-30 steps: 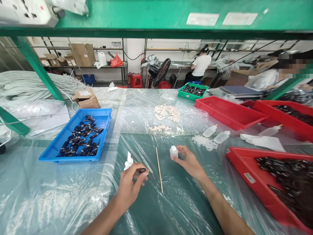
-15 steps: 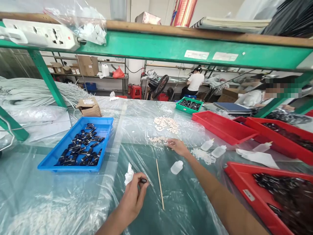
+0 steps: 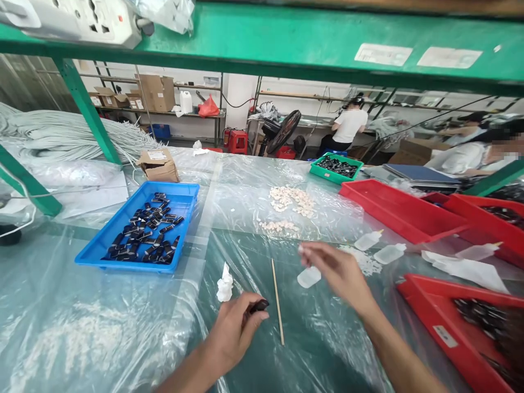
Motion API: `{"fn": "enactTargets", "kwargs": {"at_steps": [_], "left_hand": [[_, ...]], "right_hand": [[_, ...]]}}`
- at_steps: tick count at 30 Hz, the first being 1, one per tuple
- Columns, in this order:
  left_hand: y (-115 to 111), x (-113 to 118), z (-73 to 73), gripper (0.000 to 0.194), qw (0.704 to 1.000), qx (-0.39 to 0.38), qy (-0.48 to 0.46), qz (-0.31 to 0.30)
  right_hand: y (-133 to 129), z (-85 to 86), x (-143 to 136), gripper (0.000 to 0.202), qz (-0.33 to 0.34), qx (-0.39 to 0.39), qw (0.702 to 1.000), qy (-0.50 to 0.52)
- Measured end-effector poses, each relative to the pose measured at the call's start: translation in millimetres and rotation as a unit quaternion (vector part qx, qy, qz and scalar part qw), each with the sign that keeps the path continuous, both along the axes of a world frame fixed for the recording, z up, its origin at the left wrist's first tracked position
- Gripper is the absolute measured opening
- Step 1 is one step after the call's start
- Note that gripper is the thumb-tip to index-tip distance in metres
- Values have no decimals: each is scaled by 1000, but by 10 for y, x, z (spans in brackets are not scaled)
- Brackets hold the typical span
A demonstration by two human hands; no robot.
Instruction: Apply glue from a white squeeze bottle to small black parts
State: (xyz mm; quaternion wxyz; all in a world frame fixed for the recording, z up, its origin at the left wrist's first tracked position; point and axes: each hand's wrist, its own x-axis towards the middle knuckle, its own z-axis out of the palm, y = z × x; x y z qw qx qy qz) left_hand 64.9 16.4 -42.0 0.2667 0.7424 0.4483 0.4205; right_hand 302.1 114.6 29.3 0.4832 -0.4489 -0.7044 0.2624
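Note:
My left hand [image 3: 235,330] is closed on a small black part [image 3: 259,306], gripped between thumb and fingers, its dark end pointing right. My right hand [image 3: 333,267] is raised above the table, its fingertips pinched on what looks like a small pale piece [image 3: 301,249], blurred. Just below that hand lies a clear squeeze bottle [image 3: 309,277]. A thin wooden stick [image 3: 277,303] rests between the two hands. Crumpled white tissue [image 3: 225,284] sits just beyond my left hand. Farther back are a small row of pale pieces [image 3: 279,225] and a larger pile of them [image 3: 292,200].
On the left, a blue tray [image 3: 92,252] holds many black parts. Red trays [image 3: 426,316] and a green tray [image 3: 327,174] stand right and back. White bits [image 3: 364,261] and more bottles [image 3: 388,253] lie right of my right hand. A green shelf beam [image 3: 266,43] crosses above.
My right hand has come back from the row of pale pieces toward me, fingers pinched. My left hand keeps the black part, now turned more sideways. The view has tilted down.

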Motion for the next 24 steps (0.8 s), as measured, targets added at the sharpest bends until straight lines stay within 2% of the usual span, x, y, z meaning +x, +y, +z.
{"fn": "enactTargets", "kwargs": {"at_steps": [3,6,11,16,20,24], "left_hand": [[-39,19,34,5,1000,-23,-9,-9],[-67,35,59,6,999,-32,-16,-26],[-103,62,96,8,997,-62,-22,-49],[-144,127,90,15,980,-150,-109,-68],[-180,175,31,15,962,-194,-184,-63],[-177,199,-37,14,961,-191,-188,-64]], "right_hand": [[-650,-60,-261,19,54,30,998,-32],[-942,-181,-459,24,64,61,996,-29],[-960,-317,-497,17,51,66,996,-12],[-989,-357,-483,13,47,40,998,5],[-981,-372,-461,15,91,12,996,-4],[-976,-317,-432,25,146,-8,988,-43]]}}
